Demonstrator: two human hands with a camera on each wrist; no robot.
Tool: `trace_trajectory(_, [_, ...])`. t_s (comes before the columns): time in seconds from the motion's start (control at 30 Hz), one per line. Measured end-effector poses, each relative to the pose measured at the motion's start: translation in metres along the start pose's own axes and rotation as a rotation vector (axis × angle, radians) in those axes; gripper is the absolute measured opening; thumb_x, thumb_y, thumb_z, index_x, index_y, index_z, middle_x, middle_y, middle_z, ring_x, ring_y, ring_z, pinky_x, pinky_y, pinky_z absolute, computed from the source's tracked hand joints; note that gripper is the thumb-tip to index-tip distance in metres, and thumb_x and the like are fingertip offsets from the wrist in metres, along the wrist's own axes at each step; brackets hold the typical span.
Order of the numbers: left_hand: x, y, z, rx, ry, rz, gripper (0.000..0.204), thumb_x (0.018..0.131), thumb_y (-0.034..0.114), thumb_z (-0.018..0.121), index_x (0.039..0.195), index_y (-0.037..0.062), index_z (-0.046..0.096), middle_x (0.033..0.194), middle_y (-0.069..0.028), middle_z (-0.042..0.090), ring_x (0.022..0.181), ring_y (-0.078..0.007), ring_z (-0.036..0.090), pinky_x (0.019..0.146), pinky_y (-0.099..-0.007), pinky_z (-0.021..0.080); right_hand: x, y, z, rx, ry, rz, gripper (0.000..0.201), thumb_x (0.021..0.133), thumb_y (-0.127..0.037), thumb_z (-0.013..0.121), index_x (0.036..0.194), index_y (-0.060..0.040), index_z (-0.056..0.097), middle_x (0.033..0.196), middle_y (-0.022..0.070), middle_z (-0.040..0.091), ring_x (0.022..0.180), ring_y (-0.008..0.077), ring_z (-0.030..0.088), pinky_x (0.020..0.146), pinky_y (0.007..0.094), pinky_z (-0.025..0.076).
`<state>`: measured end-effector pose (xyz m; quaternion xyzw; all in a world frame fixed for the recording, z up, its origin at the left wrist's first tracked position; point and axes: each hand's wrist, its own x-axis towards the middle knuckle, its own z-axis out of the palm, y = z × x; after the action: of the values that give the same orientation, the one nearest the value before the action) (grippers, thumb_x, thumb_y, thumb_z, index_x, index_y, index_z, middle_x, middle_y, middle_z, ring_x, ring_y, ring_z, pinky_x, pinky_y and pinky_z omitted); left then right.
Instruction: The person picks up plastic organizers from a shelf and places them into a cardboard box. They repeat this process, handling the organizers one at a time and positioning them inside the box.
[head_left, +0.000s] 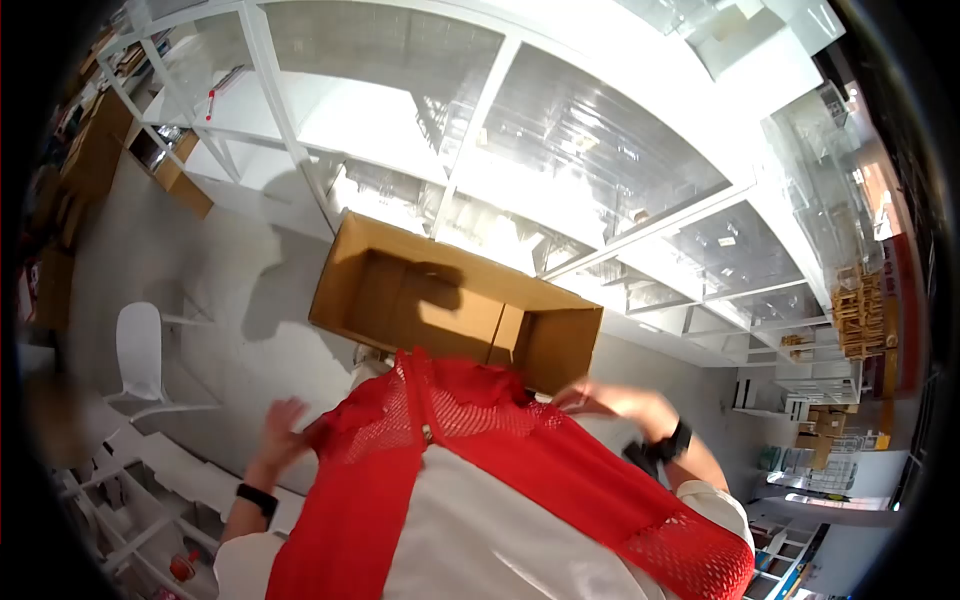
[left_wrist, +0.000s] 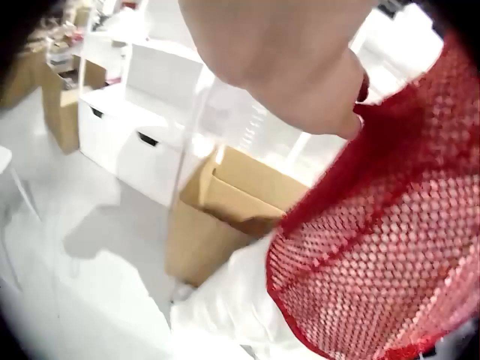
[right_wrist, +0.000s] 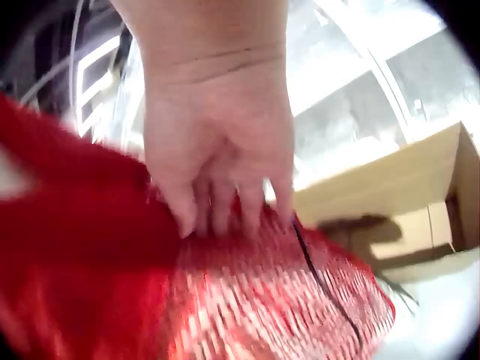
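A red mesh vest [head_left: 355, 500] hangs over a cream shirt [head_left: 480, 520], its front panels meeting at a zipper [head_left: 427, 433]. My left hand [head_left: 283, 432] is out at the vest's left side; in the left wrist view, the fabric rises to a point at this hand [left_wrist: 300, 67], whose fingers are mostly hidden. On the other side, my right hand [head_left: 600, 398] holds the vest's edge. The right wrist view has this hand [right_wrist: 225, 142] with its fingers bent down onto the mesh [right_wrist: 262, 285]. Dark bands circle both wrists.
An open cardboard box [head_left: 340, 290] stands on the floor just ahead, against white glass-fronted shelving [head_left: 505, 75]. To the left are a white chair [head_left: 140, 350] and another cardboard box [head_left: 185, 185]. More white racks [head_left: 125, 535] stand at lower left.
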<state>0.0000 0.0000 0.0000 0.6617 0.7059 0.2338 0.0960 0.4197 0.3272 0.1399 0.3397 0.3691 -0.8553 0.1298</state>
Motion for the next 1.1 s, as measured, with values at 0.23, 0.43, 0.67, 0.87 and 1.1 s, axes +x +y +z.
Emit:
trace_trajectory(0.23, [0.073, -0.106, -0.101, 0.043, 0.427, -0.354, 0.041, 0.075, -0.006, 0.052, 0.115, 0.0030, 0.047, 0.127, -0.0104, 0.035, 0.112, -0.0292, 0.040, 0.087, -0.0315, 0.037, 0.115, -0.202, -0.119, 0.723, 0.763, -0.804, 0.099, 0.073, -0.059, 0.052, 0.134, -0.0127, -0.011, 0.140, 0.0157, 0.004, 0.122, 0.0368, 0.027, 0.088, 0.0610, 0.029])
trace_trajectory(0.43, [0.039, -0.148, -0.074, -0.033, -0.009, -0.367, 0.026, 0.074, -0.001, 0.053, 0.100, 0.0035, 0.053, 0.115, -0.0113, 0.047, 0.101, -0.0298, 0.048, 0.082, -0.0347, 0.041, 0.131, -0.250, -0.092, 1.241, 0.722, -1.110, 0.099, 0.071, -0.067, 0.044, 0.134, -0.0137, -0.012, 0.140, 0.0157, -0.004, 0.124, 0.0404, 0.018, 0.095, 0.0626, 0.016])
trace_trajectory(0.67, [0.034, -0.153, -0.074, -0.080, -0.197, -0.299, 0.021, 0.074, -0.001, 0.053, 0.095, 0.0046, 0.054, 0.110, -0.0104, 0.049, 0.093, -0.0291, 0.052, 0.075, -0.0369, 0.044, 0.120, -0.286, -0.057, 1.068, 0.980, -1.016, 0.084, 0.074, -0.061, 0.045, 0.136, -0.0172, 0.009, 0.140, 0.0164, 0.006, 0.126, 0.0385, 0.013, 0.096, 0.0608, 0.010])
trace_trajectory(0.87, [0.062, -0.193, -0.093, -0.055, 0.006, -0.250, 0.021, 0.075, -0.002, 0.051, 0.095, 0.0038, 0.054, 0.107, -0.0098, 0.051, 0.090, -0.0288, 0.053, 0.074, -0.0358, 0.044, 0.118, -0.305, -0.062, 0.994, 1.200, -0.900, 0.072, 0.077, -0.050, 0.049, 0.132, -0.0113, 0.025, 0.136, 0.0145, 0.025, 0.125, 0.0326, 0.022, 0.097, 0.0567, 0.012])
trace_trajectory(1.1, [0.093, -0.197, -0.117, -0.064, -0.053, -0.230, 0.022, 0.075, -0.001, 0.052, 0.095, 0.0038, 0.055, 0.107, -0.0102, 0.052, 0.091, -0.0284, 0.054, 0.075, -0.0354, 0.044, 0.114, -0.275, -0.048, 0.855, 1.061, -0.998, 0.082, 0.065, -0.051, 0.060, 0.129, -0.0143, 0.025, 0.131, 0.0204, 0.023, 0.115, 0.0419, 0.028, 0.091, 0.0529, 0.028])
